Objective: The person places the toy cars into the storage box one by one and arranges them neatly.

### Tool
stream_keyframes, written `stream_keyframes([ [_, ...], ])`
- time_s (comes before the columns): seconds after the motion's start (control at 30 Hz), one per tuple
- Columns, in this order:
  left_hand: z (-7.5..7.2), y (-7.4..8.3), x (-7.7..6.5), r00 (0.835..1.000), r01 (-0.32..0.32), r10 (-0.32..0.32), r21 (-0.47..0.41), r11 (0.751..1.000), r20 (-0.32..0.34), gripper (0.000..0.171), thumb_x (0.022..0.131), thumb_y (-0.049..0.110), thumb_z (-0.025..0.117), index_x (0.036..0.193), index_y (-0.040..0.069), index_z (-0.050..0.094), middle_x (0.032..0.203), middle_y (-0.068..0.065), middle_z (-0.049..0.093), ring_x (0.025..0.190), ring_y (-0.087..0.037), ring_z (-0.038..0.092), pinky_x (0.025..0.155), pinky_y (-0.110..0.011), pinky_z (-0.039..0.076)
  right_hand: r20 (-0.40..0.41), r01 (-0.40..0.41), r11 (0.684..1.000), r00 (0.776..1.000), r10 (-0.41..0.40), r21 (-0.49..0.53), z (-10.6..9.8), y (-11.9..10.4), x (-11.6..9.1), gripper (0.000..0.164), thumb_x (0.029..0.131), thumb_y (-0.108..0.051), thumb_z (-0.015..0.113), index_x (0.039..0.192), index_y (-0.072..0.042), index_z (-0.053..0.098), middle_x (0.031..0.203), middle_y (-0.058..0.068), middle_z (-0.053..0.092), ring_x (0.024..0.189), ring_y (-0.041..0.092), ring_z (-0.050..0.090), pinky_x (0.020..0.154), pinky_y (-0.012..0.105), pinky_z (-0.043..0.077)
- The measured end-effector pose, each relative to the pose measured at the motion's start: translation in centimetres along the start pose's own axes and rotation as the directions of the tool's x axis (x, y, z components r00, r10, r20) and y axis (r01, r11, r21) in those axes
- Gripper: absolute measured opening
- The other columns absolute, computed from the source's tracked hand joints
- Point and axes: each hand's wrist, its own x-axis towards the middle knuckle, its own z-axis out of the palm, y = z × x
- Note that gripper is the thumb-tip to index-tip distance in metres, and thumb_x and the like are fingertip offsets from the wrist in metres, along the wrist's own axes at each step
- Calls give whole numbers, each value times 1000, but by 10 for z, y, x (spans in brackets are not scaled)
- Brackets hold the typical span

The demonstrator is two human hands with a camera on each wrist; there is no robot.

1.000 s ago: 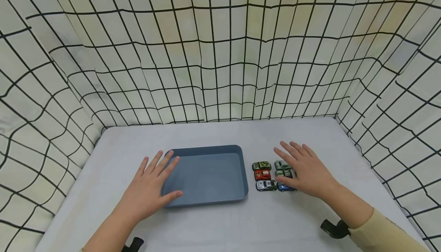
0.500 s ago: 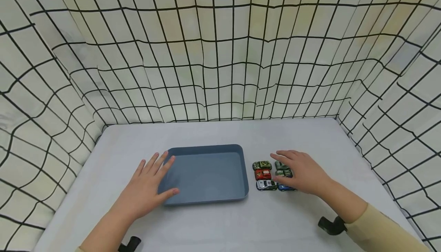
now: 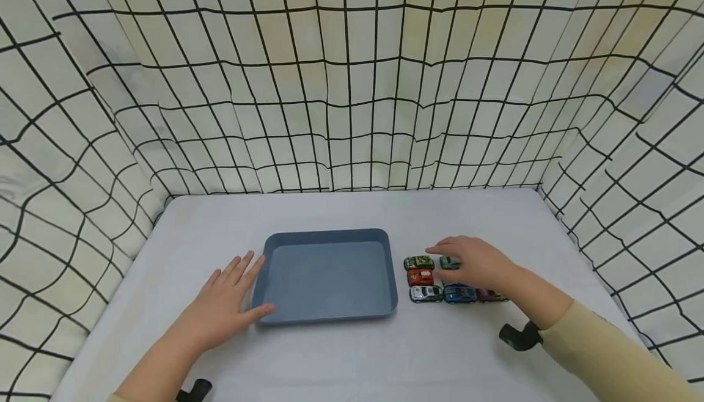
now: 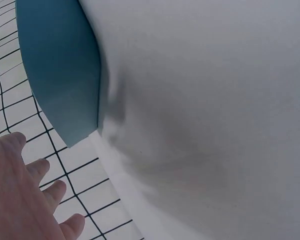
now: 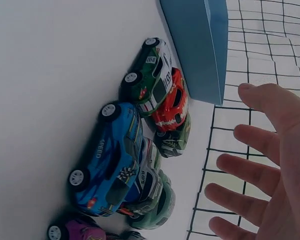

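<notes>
Right hand [image 3: 477, 261] further left, above cars [image 3: 459, 294]

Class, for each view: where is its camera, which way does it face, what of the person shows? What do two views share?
Head: worn on head, facing forward and down at tray and toy cars; left hand, right hand, forearms show.
Left wrist: worn there, facing white tabletop, tray's side; left hand partly shows.
Right wrist: worn there, facing toy cars; right hand partly shows.
Head and right wrist share toy cars and tray.
</notes>
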Motion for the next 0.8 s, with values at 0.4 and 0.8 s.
stream_keyframes([
  [0.4,5,-7,-1,999,23,-23,-1,1000,33,104,84,76,55,159,11,23,162,-20,21,146,-46,20,113,-67,16,148,-15,999,989,8,48,1,4,30,40,95,-26,68,134,-20,65,135,5,61,128,31,53,104,52,44],
  [0.8,16,-14,-1,998,35,-35,-8,999,43,109,80,78,57,157,7,25,160,-23,25,143,-49,26,110,-69,22,272,-49,995,962,24,88,-1,3,52,37,94,-17,68,131,-22,67,133,6,62,122,32,57,100,53,46],
])
